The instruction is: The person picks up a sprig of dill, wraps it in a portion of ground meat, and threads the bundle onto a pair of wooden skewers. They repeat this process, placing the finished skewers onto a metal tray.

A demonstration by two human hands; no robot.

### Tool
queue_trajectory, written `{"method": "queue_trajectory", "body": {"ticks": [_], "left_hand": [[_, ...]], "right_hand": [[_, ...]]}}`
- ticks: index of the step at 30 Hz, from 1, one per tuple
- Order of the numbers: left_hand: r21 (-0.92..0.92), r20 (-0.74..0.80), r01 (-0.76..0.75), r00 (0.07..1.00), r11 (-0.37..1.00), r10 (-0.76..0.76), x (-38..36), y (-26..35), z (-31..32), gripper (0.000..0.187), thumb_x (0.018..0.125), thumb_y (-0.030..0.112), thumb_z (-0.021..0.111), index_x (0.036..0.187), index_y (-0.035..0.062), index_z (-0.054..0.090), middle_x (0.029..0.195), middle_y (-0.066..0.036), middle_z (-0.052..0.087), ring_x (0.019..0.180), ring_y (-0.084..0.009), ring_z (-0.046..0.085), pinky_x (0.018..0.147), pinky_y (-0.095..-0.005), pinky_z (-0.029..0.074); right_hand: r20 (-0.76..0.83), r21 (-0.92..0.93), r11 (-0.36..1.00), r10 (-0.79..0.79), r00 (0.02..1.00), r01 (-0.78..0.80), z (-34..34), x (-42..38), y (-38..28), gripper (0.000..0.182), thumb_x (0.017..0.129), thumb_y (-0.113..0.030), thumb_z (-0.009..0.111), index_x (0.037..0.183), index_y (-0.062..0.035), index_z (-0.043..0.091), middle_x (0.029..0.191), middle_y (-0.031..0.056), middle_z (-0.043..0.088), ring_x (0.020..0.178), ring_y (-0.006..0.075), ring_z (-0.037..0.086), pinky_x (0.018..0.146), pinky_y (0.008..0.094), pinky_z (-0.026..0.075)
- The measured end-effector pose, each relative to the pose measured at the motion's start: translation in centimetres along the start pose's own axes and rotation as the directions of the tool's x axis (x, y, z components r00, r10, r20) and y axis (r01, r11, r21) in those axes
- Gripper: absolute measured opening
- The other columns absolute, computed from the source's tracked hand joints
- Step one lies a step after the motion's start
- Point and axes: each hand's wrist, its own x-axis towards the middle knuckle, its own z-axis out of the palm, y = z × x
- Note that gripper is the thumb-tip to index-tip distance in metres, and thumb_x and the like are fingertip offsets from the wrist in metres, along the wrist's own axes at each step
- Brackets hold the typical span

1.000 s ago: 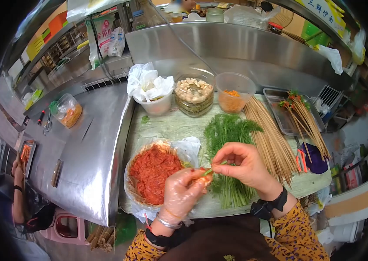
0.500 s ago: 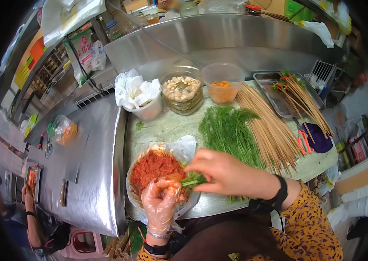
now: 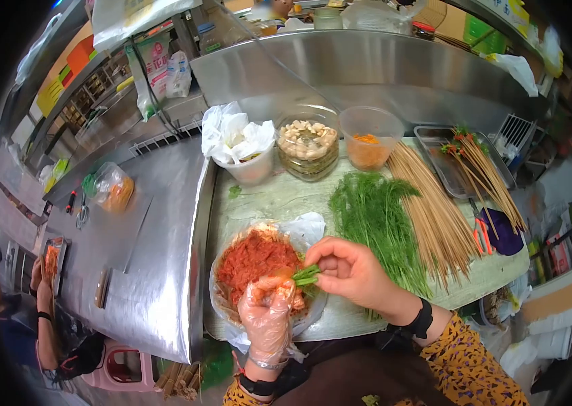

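Note:
My left hand (image 3: 267, 311), in a clear plastic glove smeared with red, is closed over the red paste (image 3: 259, 257) in a bag-lined bowl (image 3: 218, 308). Its curled fingers grip one end of a small bundle of green stems (image 3: 307, 275); a pale orange piece beside them is too blurred to name. The bare right hand (image 3: 357, 276) pinches the bundle's other end between thumb and fingers. To the right of the bowl lies a heap of feathery green herbs (image 3: 374, 223), with many thin wooden skewers (image 3: 431, 210) fanned out alongside.
Along the back stand a bag-lined tub (image 3: 249, 169), a jar of pale cloves (image 3: 307, 145) and a clear tub of orange shreds (image 3: 367, 149). A metal tray (image 3: 435, 159) holds tipped skewers. Orange-handled scissors (image 3: 481, 233) lie right. At far left, another person's hand (image 3: 44, 294) holds skewers.
The right hand has shifted its pinch on the green bundle, its fingers now more spread and the stems more exposed. The left hand keeps its grip. The whole view has shifted slightly.

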Motion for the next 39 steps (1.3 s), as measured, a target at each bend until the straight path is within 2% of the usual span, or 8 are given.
{"method": "queue_trajectory", "body": {"ticks": [2,6,8,19,25,27,31,39], "left_hand": [[0.011,0.008,-0.02,1.0,1.0,0.02,0.0,0.2,0.0,0.014,0.08,-0.001,0.066,0.093,-0.0021,0.06,0.087,-0.008,0.062,0.07,-0.0108,0.058,0.061,-0.0236,0.05],[0.322,0.145,-0.205,0.975,0.924,0.166,0.0,-0.1,-0.9,0.015,0.084,0.001,0.063,0.099,-0.0009,0.059,0.092,-0.009,0.061,0.072,-0.0127,0.058,0.063,-0.026,0.051],[0.042,0.135,-0.157,0.979,0.987,0.15,0.4,0.7,-1.2,0.022,0.088,0.004,0.058,0.109,-0.0008,0.054,0.092,-0.011,0.061,0.072,-0.0136,0.058,0.065,-0.0269,0.051],[0.338,-0.203,-0.123,0.958,0.933,0.2,0.0,3.1,-9.5,0.025,0.087,0.009,0.061,0.107,-0.0057,0.06,0.087,-0.008,0.061,0.069,-0.0103,0.055,0.059,-0.0226,0.045],[0.329,-0.044,0.152,0.988,0.932,-0.146,-1.5,3.7,-7.0,0.02,0.09,0.009,0.055,0.101,-0.0061,0.061,0.075,-0.008,0.062,0.057,-0.0101,0.054,0.053,-0.0217,0.044],[0.272,-0.026,0.183,0.983,0.945,-0.183,-1.5,2.9,-5.1,0.019,0.09,0.009,0.054,0.101,-0.0063,0.061,0.076,-0.007,0.063,0.059,-0.0096,0.055,0.054,-0.0217,0.045],[0.255,0.109,0.122,0.982,0.959,-0.153,-1.0,1.7,-4.5,0.019,0.09,0.009,0.056,0.101,-0.0058,0.062,0.074,-0.002,0.058,0.066,-0.0056,0.051,0.057,-0.0204,0.044],[0.604,0.26,0.01,0.943,0.797,-0.209,-0.9,3.6,-2.6,0.017,0.084,0.004,0.062,0.099,-0.0035,0.065,0.079,-0.003,0.06,0.07,-0.007,0.053,0.063,-0.0211,0.045]], "right_hand": [[0.004,0.152,0.987,0.057,0.998,-0.057,0.2,0.1,-0.1,0.018,0.078,0.0,0.067,0.096,-0.0012,0.061,0.096,0.0031,0.058,0.087,0.0098,0.058,0.073,0.0234,0.051],[0.075,-0.223,0.971,-0.075,0.994,0.09,-1.0,0.2,0.3,0.013,0.081,0.0,0.065,0.093,0.0012,0.062,0.095,0.0025,0.059,0.089,0.0108,0.059,0.077,0.0232,0.05],[-0.045,0.081,0.996,0.042,0.998,-0.038,-1.5,0.4,1.0,0.012,0.081,0.0,0.065,0.093,0.0008,0.062,0.093,0.0031,0.06,0.086,0.0119,0.061,0.076,0.0233,0.05],[-0.155,0.422,0.876,0.323,0.934,-0.233,-3.8,-0.7,3.5,0.014,0.08,0.003,0.064,0.093,-0.0008,0.06,0.086,0.0077,0.064,0.076,0.0148,0.063,0.072,0.0267,0.053],[-0.211,-0.069,0.975,-0.221,0.952,0.211,-2.6,-1.2,2.4,0.019,0.073,0.005,0.07,0.088,-0.0031,0.062,0.086,0.0095,0.064,0.075,0.0159,0.062,0.07,0.0295,0.052],[0.081,-0.366,0.857,-0.359,0.93,0.363,-1.8,-1.1,0.6,0.016,0.069,0.004,0.072,0.082,-0.0039,0.064,0.086,0.009,0.065,0.075,0.0177,0.062,0.07,0.0291,0.051],[0.287,-0.414,0.84,-0.244,0.926,0.35,-0.9,-1.0,-0.2,0.016,0.069,0.003,0.072,0.081,-0.0046,0.066,0.086,0.0076,0.065,0.079,0.0191,0.064,0.067,0.0267,0.051],[0.124,-0.268,0.961,-0.042,0.991,0.074,-0.4,-1.2,0.9,0.012,0.074,0.004,0.068,0.083,-0.0027,0.063,0.088,0.0056,0.061,0.078,0.0129,0.061,0.068,0.0235,0.05]]}}
